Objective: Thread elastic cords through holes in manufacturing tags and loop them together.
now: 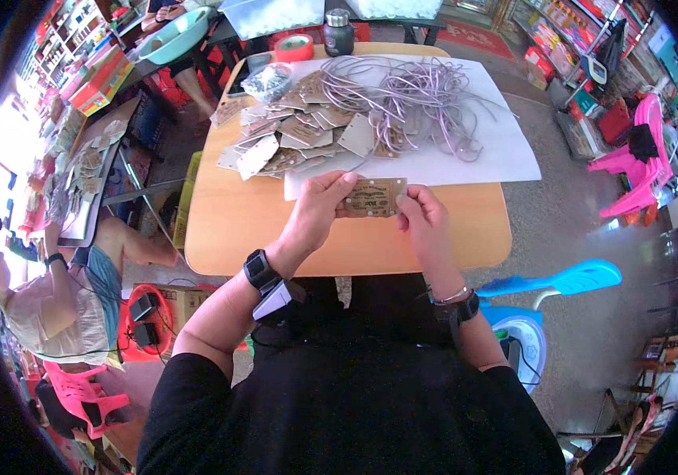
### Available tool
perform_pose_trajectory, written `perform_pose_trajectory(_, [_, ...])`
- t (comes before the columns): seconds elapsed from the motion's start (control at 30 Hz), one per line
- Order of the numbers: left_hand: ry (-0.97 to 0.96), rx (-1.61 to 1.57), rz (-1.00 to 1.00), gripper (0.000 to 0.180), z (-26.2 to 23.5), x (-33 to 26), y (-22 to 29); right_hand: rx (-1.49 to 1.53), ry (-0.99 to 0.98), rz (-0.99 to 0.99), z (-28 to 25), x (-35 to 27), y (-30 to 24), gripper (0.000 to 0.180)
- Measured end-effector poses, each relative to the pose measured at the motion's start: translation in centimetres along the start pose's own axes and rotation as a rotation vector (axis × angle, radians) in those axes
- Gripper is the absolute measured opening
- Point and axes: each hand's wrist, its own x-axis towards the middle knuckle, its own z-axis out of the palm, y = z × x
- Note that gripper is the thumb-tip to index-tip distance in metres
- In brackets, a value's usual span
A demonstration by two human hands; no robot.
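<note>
A brown printed card [372, 198] with small holes is held level above the near part of the table. My left hand [319, 207] pinches its left end between thumb and fingers. At its right end, my right hand [426, 218] grips the corner with thumb and forefinger. Just beyond my hands lies a heap of similar brown and pale cards [295, 134]. Beside that heap, to the right, a tangle of thin mauve cords [402, 87] spreads over a white sheet [501, 154].
At the table's [236, 229] far side stand a bag of small pieces [268, 81], a red tape roll [294, 49] and a dark bottle [339, 33]. Another person [62, 293] sits at the left by a second table. Pink chairs [648, 150] and a blue stool [517, 317] stand right.
</note>
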Motion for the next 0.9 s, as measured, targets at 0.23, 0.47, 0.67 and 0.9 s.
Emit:
perform_pose_trajectory(0.23, [-0.091, 0.345, 0.049, 0.032, 0.8, 1.3, 0.5, -0.051, 0.068, 0.104, -0.8, -0.3, -0.4, 0.017])
perform_pose_trajectory(0.47, [-0.159, 0.594, 0.18, 0.024, 0.2, 3.3, -1.4, -0.642, -0.004, -0.098, -1.1, 1.7, -3.2, 0.018])
perform_pose_trajectory(0.67, [-0.144, 0.237, 0.16, 0.026, -0.2, 4.2, -3.0, -1.536, 0.468, -0.369, -7.9, 9.6, 0.4, 0.011])
perform_pose_trajectory(0.9, [-0.201, 0.073, 0.003, 0.02, -0.9, 3.4, -1.4, -1.261, 0.259, -0.505, -3.6, 6.6, -1.9, 0.009])
